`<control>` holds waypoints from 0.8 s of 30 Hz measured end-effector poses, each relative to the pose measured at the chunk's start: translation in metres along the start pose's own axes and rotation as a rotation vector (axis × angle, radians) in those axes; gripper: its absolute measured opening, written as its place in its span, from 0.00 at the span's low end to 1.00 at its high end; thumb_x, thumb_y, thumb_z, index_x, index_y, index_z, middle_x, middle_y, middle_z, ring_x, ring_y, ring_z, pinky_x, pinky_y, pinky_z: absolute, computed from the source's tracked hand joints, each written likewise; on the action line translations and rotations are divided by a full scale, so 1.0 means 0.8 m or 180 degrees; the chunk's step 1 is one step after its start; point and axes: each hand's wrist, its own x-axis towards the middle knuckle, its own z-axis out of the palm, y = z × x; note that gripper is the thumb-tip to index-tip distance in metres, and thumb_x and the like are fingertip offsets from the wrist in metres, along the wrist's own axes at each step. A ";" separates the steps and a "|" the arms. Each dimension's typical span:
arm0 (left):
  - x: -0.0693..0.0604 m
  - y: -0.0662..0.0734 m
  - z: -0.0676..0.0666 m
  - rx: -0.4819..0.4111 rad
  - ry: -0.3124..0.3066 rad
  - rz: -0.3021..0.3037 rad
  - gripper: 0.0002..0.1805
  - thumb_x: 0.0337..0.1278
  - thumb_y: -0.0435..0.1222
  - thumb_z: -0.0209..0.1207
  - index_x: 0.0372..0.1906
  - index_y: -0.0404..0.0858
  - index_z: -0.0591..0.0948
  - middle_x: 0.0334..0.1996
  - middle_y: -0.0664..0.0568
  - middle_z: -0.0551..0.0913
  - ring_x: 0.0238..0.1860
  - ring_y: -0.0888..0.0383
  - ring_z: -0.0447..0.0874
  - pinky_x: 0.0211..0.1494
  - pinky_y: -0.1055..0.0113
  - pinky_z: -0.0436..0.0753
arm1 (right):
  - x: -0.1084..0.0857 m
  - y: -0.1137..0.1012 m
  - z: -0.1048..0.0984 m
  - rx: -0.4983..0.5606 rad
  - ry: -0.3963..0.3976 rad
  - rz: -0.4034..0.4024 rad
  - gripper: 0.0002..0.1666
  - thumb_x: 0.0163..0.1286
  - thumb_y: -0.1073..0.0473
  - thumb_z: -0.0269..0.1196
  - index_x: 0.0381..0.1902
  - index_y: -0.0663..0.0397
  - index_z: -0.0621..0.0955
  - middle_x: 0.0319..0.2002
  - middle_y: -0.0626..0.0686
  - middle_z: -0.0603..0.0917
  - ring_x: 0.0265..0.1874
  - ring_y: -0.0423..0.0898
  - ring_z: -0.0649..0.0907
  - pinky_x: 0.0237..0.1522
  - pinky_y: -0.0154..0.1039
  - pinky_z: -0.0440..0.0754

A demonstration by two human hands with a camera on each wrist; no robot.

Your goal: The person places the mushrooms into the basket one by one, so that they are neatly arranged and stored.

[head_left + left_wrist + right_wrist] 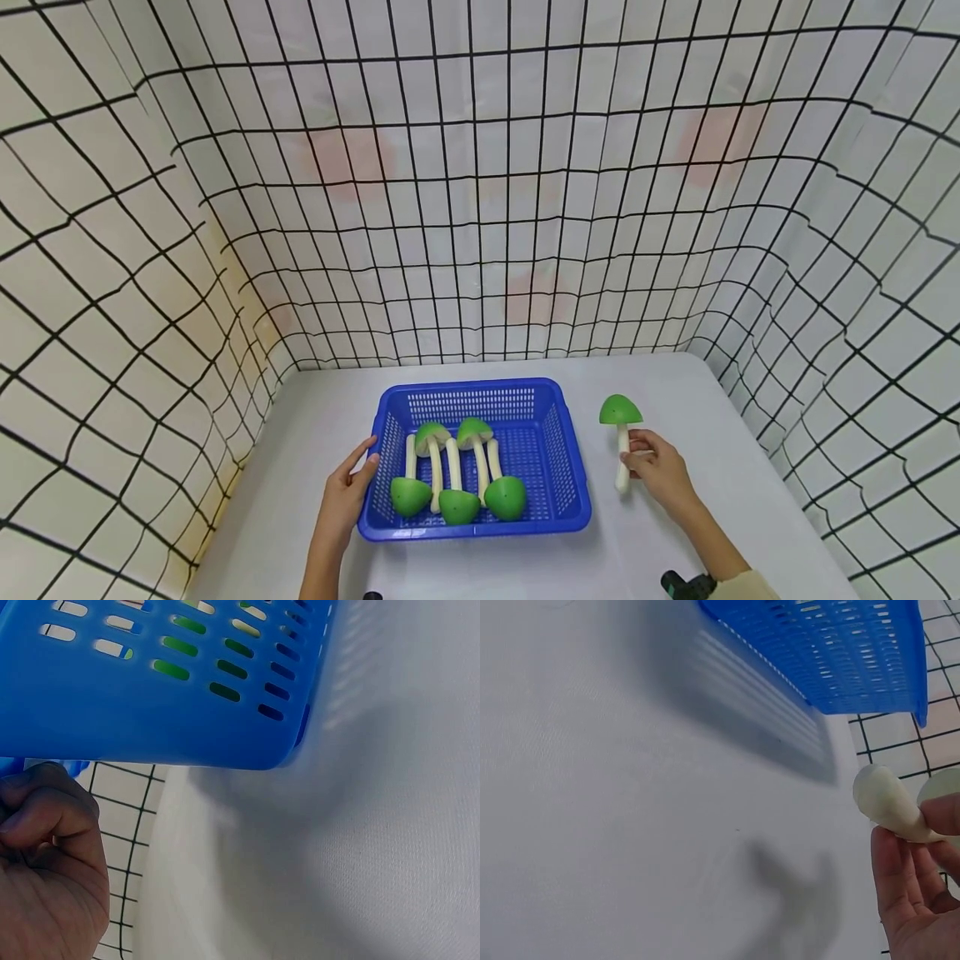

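Note:
My right hand (663,475) pinches the white stem of a toy mushroom (620,410) with a green cap, upright to the right of a blue plastic basket (472,534). In the right wrist view the pale stem end (883,796) points toward the camera between thumb and fingers. At the basket's left rim my left hand (345,496) grips the edge; the left wrist view shows its curled fingers (52,814) beside the basket wall (150,724). Several more green-capped mushrooms (460,507) lie in a row inside, caps alternating near and far, toward the basket's left and middle.
A white table (645,550) lies under everything. Black wire grid (480,225) over white sheeting rises at the back and both sides. A dark band (686,586) sits on my right wrist, beside a light sleeve (742,587).

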 end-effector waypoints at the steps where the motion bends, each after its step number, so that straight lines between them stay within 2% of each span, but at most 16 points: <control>1: 0.000 0.000 0.000 -0.0004 0.0006 0.0001 0.32 0.71 0.59 0.57 0.75 0.55 0.72 0.56 0.35 0.85 0.42 0.53 0.89 0.41 0.66 0.87 | -0.001 -0.002 0.000 0.0002 0.0011 -0.0012 0.26 0.72 0.63 0.65 0.66 0.64 0.75 0.52 0.63 0.81 0.38 0.36 0.84 0.40 0.38 0.88; 12: -0.002 0.001 -0.002 0.0004 -0.0010 0.0040 0.34 0.71 0.59 0.57 0.76 0.53 0.71 0.56 0.33 0.85 0.43 0.50 0.90 0.43 0.62 0.89 | -0.001 -0.022 0.004 0.0264 0.0040 0.0012 0.26 0.72 0.64 0.64 0.66 0.63 0.75 0.53 0.63 0.80 0.39 0.34 0.83 0.41 0.39 0.88; 17: -0.001 0.001 -0.001 -0.0041 -0.0026 0.0042 0.33 0.71 0.58 0.57 0.75 0.53 0.72 0.55 0.33 0.86 0.41 0.51 0.89 0.40 0.65 0.88 | -0.004 -0.032 0.007 0.0246 0.0057 0.0012 0.25 0.72 0.64 0.64 0.65 0.63 0.76 0.53 0.63 0.80 0.39 0.33 0.83 0.42 0.39 0.88; 24: 0.000 -0.001 -0.001 -0.0013 0.0001 0.0028 0.32 0.71 0.59 0.57 0.75 0.54 0.72 0.55 0.34 0.86 0.42 0.52 0.89 0.41 0.64 0.88 | -0.006 -0.051 0.004 0.0191 0.0021 -0.0139 0.25 0.73 0.61 0.63 0.66 0.63 0.75 0.55 0.63 0.80 0.40 0.35 0.83 0.41 0.37 0.88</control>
